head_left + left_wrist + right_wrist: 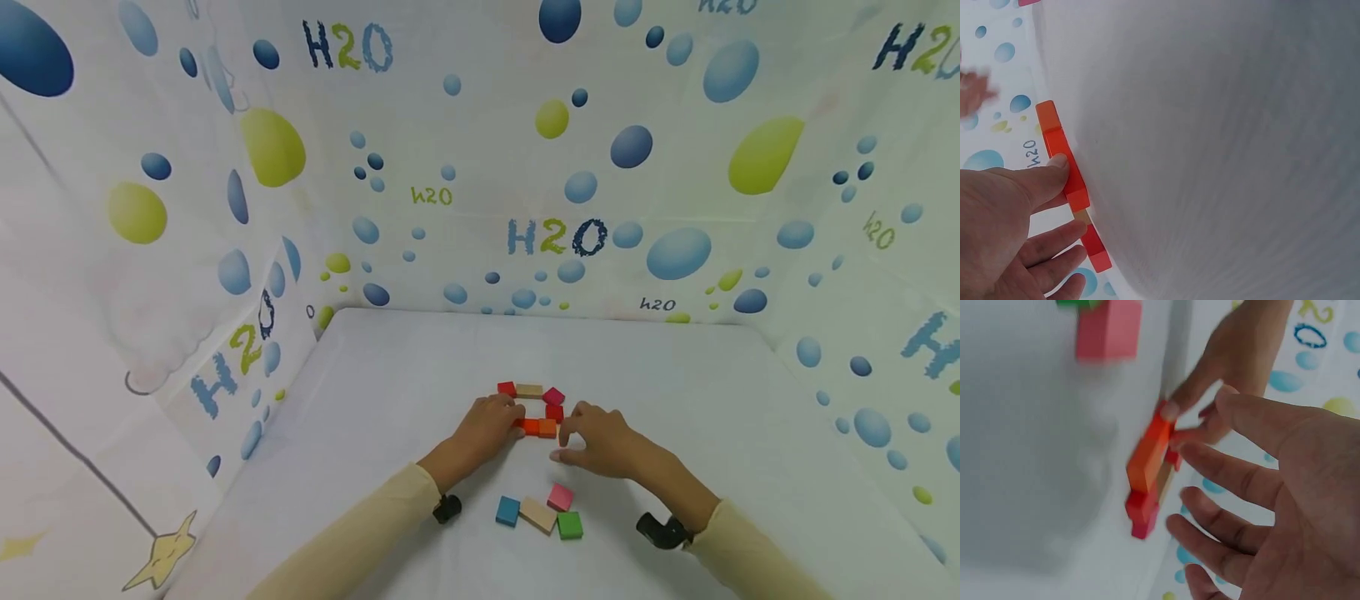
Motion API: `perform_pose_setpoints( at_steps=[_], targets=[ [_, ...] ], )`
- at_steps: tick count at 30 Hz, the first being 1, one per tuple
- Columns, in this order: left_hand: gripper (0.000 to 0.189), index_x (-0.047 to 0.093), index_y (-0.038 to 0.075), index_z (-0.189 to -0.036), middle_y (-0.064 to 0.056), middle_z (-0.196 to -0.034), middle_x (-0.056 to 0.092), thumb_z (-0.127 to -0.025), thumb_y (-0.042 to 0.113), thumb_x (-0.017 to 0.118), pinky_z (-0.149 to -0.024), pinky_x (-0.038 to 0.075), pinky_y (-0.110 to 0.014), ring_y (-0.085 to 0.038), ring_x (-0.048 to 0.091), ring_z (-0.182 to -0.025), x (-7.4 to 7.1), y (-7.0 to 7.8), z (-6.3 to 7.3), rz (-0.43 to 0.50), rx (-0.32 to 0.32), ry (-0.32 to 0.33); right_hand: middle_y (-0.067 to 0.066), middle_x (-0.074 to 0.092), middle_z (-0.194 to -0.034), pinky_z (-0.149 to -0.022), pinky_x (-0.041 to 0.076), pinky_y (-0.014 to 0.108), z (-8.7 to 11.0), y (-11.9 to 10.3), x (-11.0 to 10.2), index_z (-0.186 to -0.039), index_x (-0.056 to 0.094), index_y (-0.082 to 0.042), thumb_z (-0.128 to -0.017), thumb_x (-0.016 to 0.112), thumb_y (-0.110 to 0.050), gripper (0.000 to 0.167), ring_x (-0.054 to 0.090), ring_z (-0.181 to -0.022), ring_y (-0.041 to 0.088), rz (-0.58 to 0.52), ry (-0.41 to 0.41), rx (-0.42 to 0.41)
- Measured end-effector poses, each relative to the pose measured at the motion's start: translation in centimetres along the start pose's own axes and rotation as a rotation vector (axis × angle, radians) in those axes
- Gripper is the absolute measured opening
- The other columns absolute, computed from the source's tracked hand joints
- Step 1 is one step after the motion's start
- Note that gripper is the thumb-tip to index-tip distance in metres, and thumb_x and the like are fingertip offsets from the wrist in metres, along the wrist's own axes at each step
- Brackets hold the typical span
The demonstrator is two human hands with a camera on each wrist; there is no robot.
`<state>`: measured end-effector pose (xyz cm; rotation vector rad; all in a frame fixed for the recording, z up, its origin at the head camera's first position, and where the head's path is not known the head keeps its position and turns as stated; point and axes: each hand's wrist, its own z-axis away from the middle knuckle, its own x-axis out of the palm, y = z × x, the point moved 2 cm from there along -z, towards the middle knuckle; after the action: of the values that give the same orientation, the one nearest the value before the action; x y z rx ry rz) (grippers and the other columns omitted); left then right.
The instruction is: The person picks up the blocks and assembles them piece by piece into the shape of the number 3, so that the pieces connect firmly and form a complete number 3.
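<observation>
Small wooden blocks form a ring on the white table. Its near side has an orange block [547, 428] and a red-orange block [531, 427]; a red block [554, 412] and a crimson block [553, 396] stand at the right. A natural wood block [529, 391] and another red block [507, 389] lie at the far side. My left hand [492, 428] pinches the red-orange block at the ring's near left, thumb on its near face [1074, 178]. Just right of the orange block hovers my right hand [603, 442], fingers loosely bent, thumb apart, holding nothing.
Nearer me lie a blue block [507, 511], a natural wood block [537, 516], a pink block [560, 497] and a green block [570, 526]. A white cloth with blue and green spots [555, 237] hangs behind the table [405, 358] and at its sides.
</observation>
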<state>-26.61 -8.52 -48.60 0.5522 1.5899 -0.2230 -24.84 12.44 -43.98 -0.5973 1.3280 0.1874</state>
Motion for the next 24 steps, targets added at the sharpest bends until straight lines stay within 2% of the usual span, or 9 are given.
perform_pose_setpoints(
  at_steps=[4, 8, 14, 24],
  targets=[
    [0.03, 0.072, 0.017, -0.125, -0.006, -0.129, 0.071, -0.099, 0.031, 0.076, -0.113, 0.05, -0.046, -0.024, 0.062, -0.126, -0.2, -0.2, 0.0, 0.001, -0.007, -0.005, -0.003, 0.063, -0.103, -0.085, 0.052, 0.048, 2.1, -1.0, 1.1, -0.094, 0.072, -0.029, -0.087, 0.086, -0.045, 0.022, 0.059, -0.094, 0.013, -0.043, -0.054, 0.03],
    [0.03, 0.072, 0.016, -0.125, -0.007, -0.128, 0.071, -0.099, 0.03, 0.076, -0.112, 0.05, -0.046, -0.025, 0.063, -0.125, -0.3, -0.2, 0.1, 0.006, 0.003, 0.004, -0.003, 0.061, -0.099, -0.085, 0.05, 0.05, 3.2, -1.5, 1.7, -0.094, 0.07, -0.028, -0.082, 0.089, -0.041, 0.026, 0.057, -0.094, 0.015, -0.039, -0.075, 0.083],
    [0.029, 0.072, 0.014, -0.124, -0.008, -0.128, 0.071, -0.099, 0.03, 0.076, -0.111, 0.051, -0.047, -0.025, 0.062, -0.125, -0.5, 0.0, 0.3, 0.015, 0.007, 0.005, -0.005, 0.058, -0.092, -0.08, 0.047, 0.046, 3.8, -1.3, 2.7, -0.093, 0.071, -0.027, -0.08, 0.091, -0.037, 0.025, 0.055, -0.091, 0.014, -0.047, -0.11, 0.109],
    [0.03, 0.072, 0.015, -0.125, -0.007, -0.128, 0.071, -0.099, 0.03, 0.076, -0.111, 0.051, -0.046, -0.025, 0.063, -0.125, -0.4, 0.4, 0.2, 0.005, 0.007, 0.012, -0.003, 0.06, -0.093, -0.08, 0.046, 0.048, 4.0, -0.8, 2.5, -0.093, 0.073, -0.024, -0.086, 0.087, -0.023, 0.016, 0.055, -0.092, 0.016, -0.111, -0.074, 0.118]
  ],
)
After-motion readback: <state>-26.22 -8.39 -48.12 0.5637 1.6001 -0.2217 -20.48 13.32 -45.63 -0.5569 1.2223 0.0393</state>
